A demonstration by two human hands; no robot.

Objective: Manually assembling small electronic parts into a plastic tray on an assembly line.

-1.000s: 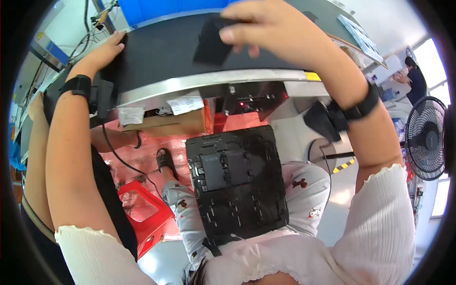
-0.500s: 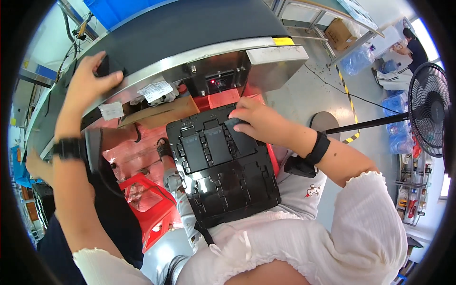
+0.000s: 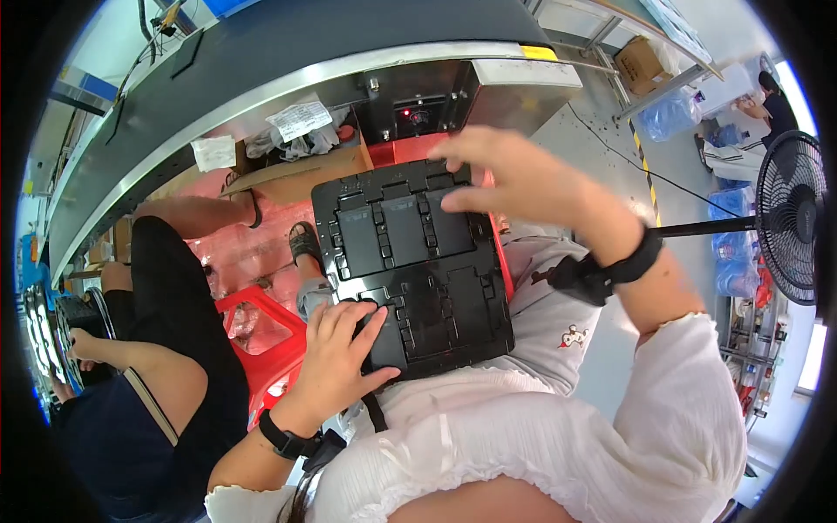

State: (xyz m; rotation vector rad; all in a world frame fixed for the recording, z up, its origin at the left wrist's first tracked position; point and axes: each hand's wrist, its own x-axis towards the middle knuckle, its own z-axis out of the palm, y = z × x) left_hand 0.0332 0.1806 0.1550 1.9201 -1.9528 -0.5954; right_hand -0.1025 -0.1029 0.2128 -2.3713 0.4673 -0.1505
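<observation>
A black molded tray (image 3: 427, 272) rests across my lap, with slots in two rows. Flat black rectangular pieces (image 3: 403, 231) sit in slots of its far row. My left hand (image 3: 336, 353) is at the tray's near left corner, thumb and fingers on either side of a smooth flat black piece (image 3: 384, 345) at that slot; its outer end is covered by the hand. Raised over the far right corner, my right hand (image 3: 514, 179) is slightly blurred, fingers apart with nothing between them. Black bands circle both wrists.
Ahead runs a dark conveyor belt (image 3: 366, 33) with a metal edge; a flat dark piece (image 3: 186, 54) lies at its left. Below stands an open cardboard box (image 3: 301, 177). A seated person (image 3: 131, 383) is close on my left, beside a red stool (image 3: 266, 327). A black fan (image 3: 789, 196) stands right.
My left hand has come from the belt down to the tray's near left corner, bringing a flat black piece. The right hand has lifted off the far right slot and moved rightward.
</observation>
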